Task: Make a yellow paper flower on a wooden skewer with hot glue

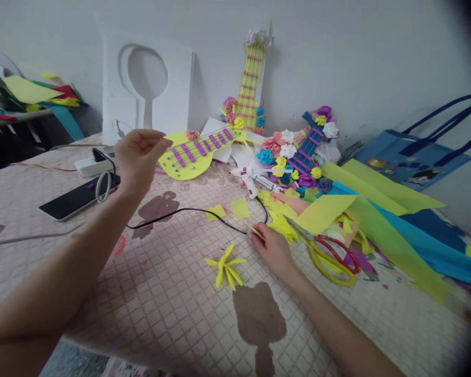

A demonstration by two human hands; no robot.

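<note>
My left hand [139, 157] is raised over the table at the left, thumb and fingertips pinched together; anything between them is too small to make out. My right hand [270, 246] rests low over the tabletop with its fingers closed on a thin pale stick [254, 229]. Between the hands and nearer to me lies a yellow paper star shape [225, 266] with narrow folded points. Small yellow paper squares [240, 208] lie just beyond my right hand. A white glue gun [249, 180] stands behind them, its black cord running left across the table.
Red and yellow scissors [332, 256] lie right of my right hand, beside long green and blue paper strips [408, 230]. A yellow paper guitar [192, 157], flowered instruments [251, 84] and a white cut-out board [180, 89] stand behind. A black device [73, 199] lies left.
</note>
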